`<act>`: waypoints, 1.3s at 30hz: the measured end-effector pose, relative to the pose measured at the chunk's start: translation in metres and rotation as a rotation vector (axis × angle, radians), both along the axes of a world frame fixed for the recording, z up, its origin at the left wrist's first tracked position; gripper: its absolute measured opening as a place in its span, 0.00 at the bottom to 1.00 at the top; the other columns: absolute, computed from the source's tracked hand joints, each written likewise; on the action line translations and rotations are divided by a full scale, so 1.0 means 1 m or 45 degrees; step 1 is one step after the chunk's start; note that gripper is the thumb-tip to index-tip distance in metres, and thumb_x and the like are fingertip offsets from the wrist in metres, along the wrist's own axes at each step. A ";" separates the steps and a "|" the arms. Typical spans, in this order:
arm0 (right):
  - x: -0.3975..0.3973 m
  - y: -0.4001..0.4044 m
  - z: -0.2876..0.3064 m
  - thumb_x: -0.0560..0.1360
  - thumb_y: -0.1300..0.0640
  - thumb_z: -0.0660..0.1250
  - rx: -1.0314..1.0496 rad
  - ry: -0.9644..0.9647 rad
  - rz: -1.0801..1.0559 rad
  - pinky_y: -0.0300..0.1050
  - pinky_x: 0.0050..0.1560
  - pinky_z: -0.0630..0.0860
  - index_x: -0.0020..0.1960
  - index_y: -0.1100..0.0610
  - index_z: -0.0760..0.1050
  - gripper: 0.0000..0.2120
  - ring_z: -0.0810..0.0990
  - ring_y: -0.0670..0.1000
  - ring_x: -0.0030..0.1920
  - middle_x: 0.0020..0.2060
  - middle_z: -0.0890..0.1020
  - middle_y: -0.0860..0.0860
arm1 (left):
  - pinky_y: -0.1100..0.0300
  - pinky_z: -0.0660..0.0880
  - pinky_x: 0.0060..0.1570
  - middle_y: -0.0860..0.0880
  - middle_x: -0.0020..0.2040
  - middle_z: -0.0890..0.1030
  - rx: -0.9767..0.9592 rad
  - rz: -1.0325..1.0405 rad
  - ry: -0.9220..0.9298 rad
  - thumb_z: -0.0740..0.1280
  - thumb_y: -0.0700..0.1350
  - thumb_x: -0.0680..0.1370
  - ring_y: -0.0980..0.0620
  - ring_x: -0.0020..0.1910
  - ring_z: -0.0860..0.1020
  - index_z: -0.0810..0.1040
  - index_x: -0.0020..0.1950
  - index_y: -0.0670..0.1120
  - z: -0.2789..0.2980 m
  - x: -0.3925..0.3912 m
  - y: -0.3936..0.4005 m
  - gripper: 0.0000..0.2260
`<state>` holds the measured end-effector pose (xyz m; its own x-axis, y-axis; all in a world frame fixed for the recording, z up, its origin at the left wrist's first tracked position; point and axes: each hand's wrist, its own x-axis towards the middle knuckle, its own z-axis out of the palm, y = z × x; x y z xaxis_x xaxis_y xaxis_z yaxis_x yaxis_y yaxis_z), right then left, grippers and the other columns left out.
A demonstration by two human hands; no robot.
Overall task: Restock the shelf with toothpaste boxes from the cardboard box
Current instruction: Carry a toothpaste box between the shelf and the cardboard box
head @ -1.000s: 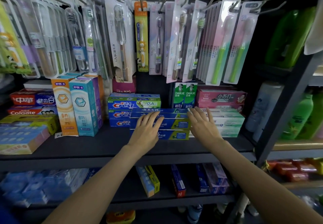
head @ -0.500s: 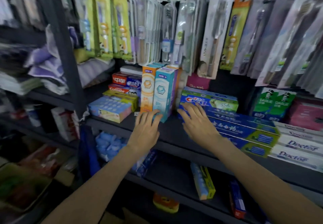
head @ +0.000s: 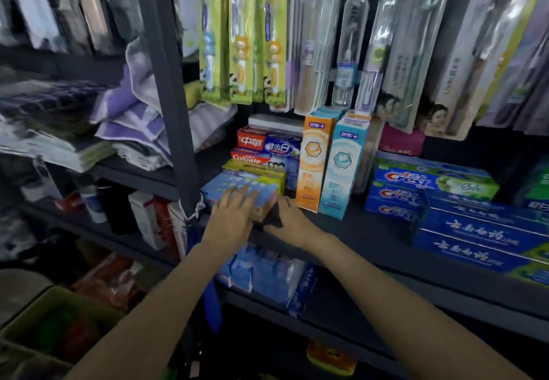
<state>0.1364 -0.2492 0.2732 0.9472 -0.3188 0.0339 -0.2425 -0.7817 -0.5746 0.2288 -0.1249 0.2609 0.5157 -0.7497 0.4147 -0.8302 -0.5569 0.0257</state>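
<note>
A: Stack under the left grip?
B: Light-blue toothpaste boxes, printed card, slight sheen. Blurred, can't read the finish finer than that.
A: Surface below both grips?
B: Shelf board, dark, matt, smooth. Upright post just left of the left grip looks like painted metal, matt grey.
A: Right of the right grip?
B: Two upright cartons, orange and pale blue, glossy card. Further right, Crest boxes, glossy printed card with glare.
A: Above the grips?
B: Toothbrush packs, clear shiny plastic blisters on card backing.
A: Far left of the grips?
B: Folded towels, soft cloth, matt.
</note>
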 end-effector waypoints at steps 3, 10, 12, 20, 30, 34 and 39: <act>0.022 0.001 -0.002 0.73 0.50 0.69 0.125 -0.100 -0.172 0.38 0.61 0.62 0.73 0.60 0.55 0.36 0.64 0.56 0.69 0.69 0.63 0.57 | 0.41 0.62 0.67 0.46 0.74 0.63 -0.018 -0.095 0.036 0.57 0.48 0.80 0.38 0.72 0.58 0.63 0.72 0.46 0.002 0.017 -0.004 0.21; 0.046 0.010 -0.008 0.71 0.55 0.72 0.137 -0.063 -0.385 0.46 0.64 0.67 0.72 0.66 0.57 0.38 0.68 0.58 0.67 0.68 0.67 0.60 | 0.43 0.64 0.64 0.42 0.68 0.71 0.074 -0.153 0.083 0.60 0.46 0.79 0.34 0.66 0.66 0.70 0.68 0.45 0.000 0.038 -0.007 0.18; 0.049 0.016 -0.006 0.72 0.55 0.71 0.115 -0.060 -0.435 0.46 0.65 0.66 0.73 0.66 0.55 0.37 0.66 0.59 0.68 0.69 0.65 0.61 | 0.40 0.68 0.60 0.39 0.62 0.76 0.047 -0.190 0.130 0.60 0.45 0.76 0.33 0.61 0.71 0.74 0.64 0.43 -0.001 0.045 -0.006 0.17; 0.070 0.021 0.030 0.77 0.54 0.61 -0.289 -0.052 -0.423 0.50 0.69 0.58 0.72 0.63 0.60 0.27 0.57 0.59 0.72 0.71 0.62 0.58 | 0.45 0.66 0.58 0.40 0.62 0.75 -0.268 -0.166 0.169 0.60 0.42 0.76 0.37 0.63 0.70 0.73 0.64 0.40 0.022 0.055 -0.007 0.17; 0.117 -0.021 0.064 0.77 0.59 0.61 -0.743 0.113 -0.558 0.58 0.74 0.51 0.76 0.58 0.47 0.33 0.47 0.62 0.75 0.76 0.47 0.57 | 0.50 0.52 0.74 0.46 0.77 0.51 0.122 -0.143 0.311 0.53 0.48 0.81 0.44 0.76 0.50 0.51 0.76 0.44 0.037 0.111 -0.061 0.25; 0.128 -0.032 0.060 0.79 0.59 0.57 -0.809 0.185 -0.676 0.59 0.72 0.51 0.76 0.58 0.45 0.31 0.50 0.63 0.74 0.75 0.52 0.57 | 0.49 0.50 0.74 0.48 0.77 0.49 0.183 -0.139 0.321 0.50 0.50 0.82 0.44 0.76 0.48 0.49 0.76 0.47 0.028 0.118 -0.080 0.24; 0.133 -0.030 0.059 0.80 0.59 0.55 -0.782 0.235 -0.673 0.59 0.73 0.48 0.76 0.59 0.40 0.32 0.46 0.63 0.75 0.76 0.48 0.56 | 0.50 0.52 0.73 0.49 0.77 0.53 0.154 -0.106 0.278 0.51 0.50 0.81 0.45 0.75 0.52 0.52 0.76 0.48 0.026 0.122 -0.083 0.24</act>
<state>0.2692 -0.2791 0.3321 0.6850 -0.6989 0.2058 -0.7145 -0.6997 0.0018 0.3508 -0.2079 0.2870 0.5179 -0.8305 0.2051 -0.8552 -0.4970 0.1470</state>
